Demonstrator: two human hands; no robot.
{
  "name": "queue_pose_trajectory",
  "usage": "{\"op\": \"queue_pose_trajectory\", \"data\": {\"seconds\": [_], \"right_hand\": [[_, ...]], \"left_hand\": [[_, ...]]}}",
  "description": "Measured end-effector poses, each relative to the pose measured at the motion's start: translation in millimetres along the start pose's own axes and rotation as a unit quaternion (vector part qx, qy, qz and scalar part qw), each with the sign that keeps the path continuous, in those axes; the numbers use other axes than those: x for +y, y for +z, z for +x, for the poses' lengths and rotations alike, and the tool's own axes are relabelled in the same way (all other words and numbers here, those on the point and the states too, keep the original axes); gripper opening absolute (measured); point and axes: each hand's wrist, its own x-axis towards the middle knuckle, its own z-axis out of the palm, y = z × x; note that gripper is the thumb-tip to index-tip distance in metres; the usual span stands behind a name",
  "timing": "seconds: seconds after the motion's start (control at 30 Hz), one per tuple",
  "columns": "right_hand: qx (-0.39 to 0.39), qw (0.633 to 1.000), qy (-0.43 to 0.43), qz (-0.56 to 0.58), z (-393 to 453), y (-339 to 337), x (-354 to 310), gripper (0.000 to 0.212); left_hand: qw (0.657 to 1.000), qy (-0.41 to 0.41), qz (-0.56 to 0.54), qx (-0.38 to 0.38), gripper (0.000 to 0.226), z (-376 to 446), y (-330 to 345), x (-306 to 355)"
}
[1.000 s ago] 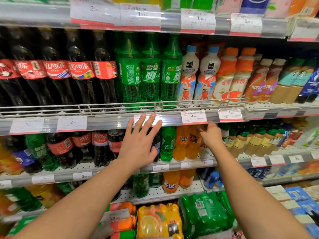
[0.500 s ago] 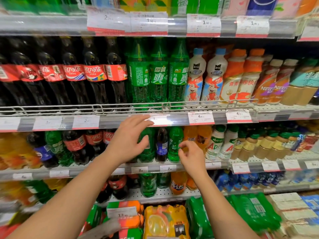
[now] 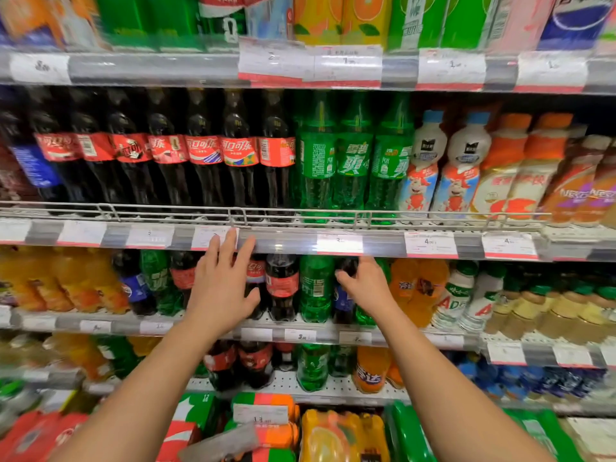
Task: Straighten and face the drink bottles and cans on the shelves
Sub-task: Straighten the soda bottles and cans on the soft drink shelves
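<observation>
- Dark cola bottle with a blue label (image 3: 343,295): stands upright on the middle shelf, between a green plastic soda bottle (image 3: 316,288) on its left and orange soda bottles (image 3: 416,288) further right; its cap and shoulder are partly hidden by fingers.
- Right hand (image 3: 365,285): fingers curled around the upper part of the blue-labelled bottle, gripping it just under the clear price rail (image 3: 300,243).
- Left hand (image 3: 221,285): fingers straight and spread, tips reaching up over the price rail's lower edge, thumb out toward a dark cola bottle with a red label (image 3: 282,285); the palm hides the bottles behind it, and contact with them cannot be told.
- Same shelf, leftward: red-labelled cola, another green bottle, a blue-labelled dark bottle (image 3: 135,285) and blurred orange drinks.
- Same shelf, rightward: white bottles with green caps (image 3: 453,295), then tan bottled drinks.
- Shelf above: tall red-labelled cola bottles (image 3: 203,151), three tall green bottles (image 3: 353,155), white cartoon-print bottles (image 3: 423,161), orange-capped bottles, all behind a wire front rail (image 3: 133,210).
- Shelves below: smaller cola, green and orange bottles; wrapped multipacks (image 3: 336,435) at the bottom.
</observation>
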Motion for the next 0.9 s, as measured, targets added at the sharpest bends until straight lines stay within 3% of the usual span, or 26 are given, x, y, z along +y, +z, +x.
{"op": "queue_pose_trajectory", "data": {"seconds": [0.23, 0.4, 0.57, 0.9], "right_hand": [[0.042, 0.996, 0.051, 0.057, 12, 13, -1, 0.044], [0.079, 0.991, 0.074, 0.083, 12, 18, -2, 0.038], [0.111, 0.989, 0.066, 0.073, 5, 23, -3, 0.030], [0.119, 0.993, 0.025, -0.001, -17, 22, -6, 0.039]], "left_hand": [[1.000, -0.008, 0.002, -0.007, 0.097, -1, 3, -6], [1.000, -0.002, -0.001, 0.000, 0.095, -1, -1, -9], [1.000, 0.001, 0.003, 0.007, 0.095, 0, 4, -13], [1.000, -0.002, -0.003, 0.016, 0.097, 4, 9, -13]]}}
